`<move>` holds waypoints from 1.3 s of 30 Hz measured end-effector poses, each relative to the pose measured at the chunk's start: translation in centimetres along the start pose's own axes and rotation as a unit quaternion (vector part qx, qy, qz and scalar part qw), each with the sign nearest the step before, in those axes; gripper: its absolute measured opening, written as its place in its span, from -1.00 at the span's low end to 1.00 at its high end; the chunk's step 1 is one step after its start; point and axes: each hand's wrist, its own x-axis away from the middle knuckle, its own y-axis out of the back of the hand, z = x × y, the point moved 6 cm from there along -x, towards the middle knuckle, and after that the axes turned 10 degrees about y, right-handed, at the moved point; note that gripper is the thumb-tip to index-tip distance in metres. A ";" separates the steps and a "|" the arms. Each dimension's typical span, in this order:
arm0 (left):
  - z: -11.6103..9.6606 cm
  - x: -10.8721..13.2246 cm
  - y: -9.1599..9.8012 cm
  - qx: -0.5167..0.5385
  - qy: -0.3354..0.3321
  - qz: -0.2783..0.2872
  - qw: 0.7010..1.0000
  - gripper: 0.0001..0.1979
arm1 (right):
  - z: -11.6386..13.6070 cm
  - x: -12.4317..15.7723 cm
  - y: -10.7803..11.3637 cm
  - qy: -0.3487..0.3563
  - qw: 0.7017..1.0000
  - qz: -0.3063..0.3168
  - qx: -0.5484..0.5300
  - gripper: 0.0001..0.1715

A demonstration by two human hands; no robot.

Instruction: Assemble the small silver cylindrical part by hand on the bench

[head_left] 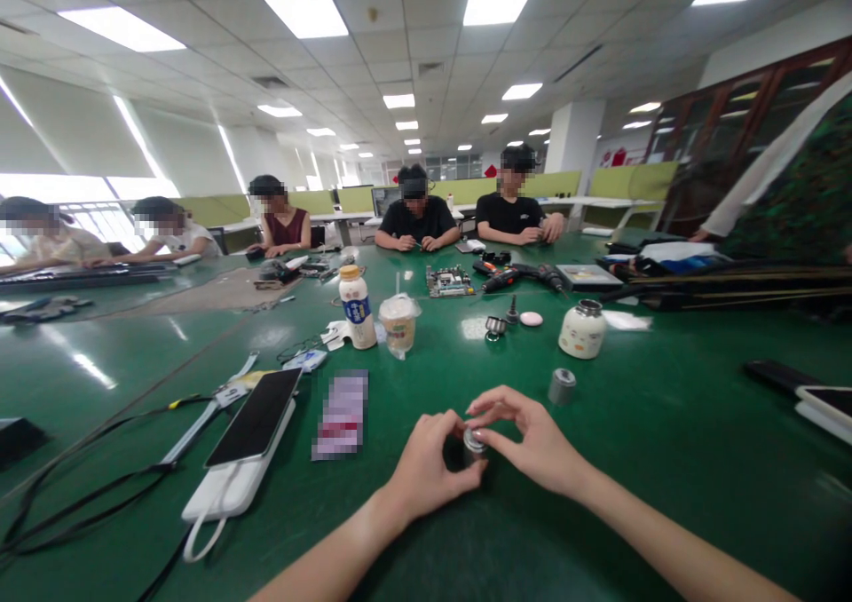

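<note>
My left hand (432,464) curls around a small grey metal cylinder (475,443) on the green table, thumb on its near side. From the right, my right hand (532,438) has its thumb and fingers at the cylinder's top; whether they lift a separate part cannot be seen. A similar grey cylinder (563,386) stands upright just beyond my right hand. Behind that is a cream-coloured, open-topped jar (582,329) with a metal neck and small printed faces. A metal ring-like part (494,328), a dark pointed part (512,310) and a pink oval piece (531,319) lie further off.
On the left, a phone (256,417) lies on a white power bank (243,487) beside cables. A purple packet (341,414), a milk bottle (358,309) and a lidded cup (399,327) are ahead. A circuit board (450,281) and power drill (502,280) lie beyond; several people sit around.
</note>
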 end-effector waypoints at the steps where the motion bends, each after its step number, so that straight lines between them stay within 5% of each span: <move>1: 0.0 0.0 0.0 0.000 -0.001 0.000 1.000 -0.79 | 0.1 0.1 -0.1 0.002 1.000 0.002 0.011 -0.72; 10: -0.4 0.0 -0.1 0.000 -0.020 0.013 1.000 -0.79 | 0.1 0.2 0.1 0.004 0.995 -0.028 0.101 -0.68; 23: -0.3 0.1 -0.1 0.001 -0.012 0.020 1.000 -0.77 | 0.1 0.1 0.8 0.033 0.995 -0.074 0.066 -0.76; 27: -0.4 0.1 0.0 0.000 -0.006 0.022 1.000 -0.77 | -1.9 -0.2 3.1 0.025 0.987 -0.137 0.077 -0.74; 34: -0.4 0.0 0.0 -0.014 -0.009 0.007 1.000 -0.77 | -7.5 0.8 4.9 -0.031 0.991 -0.071 0.114 -0.71; 39: -0.2 0.0 0.1 -0.013 -0.003 -0.003 1.000 -0.78 | -7.5 0.7 5.0 -0.046 0.991 -0.078 0.096 -0.71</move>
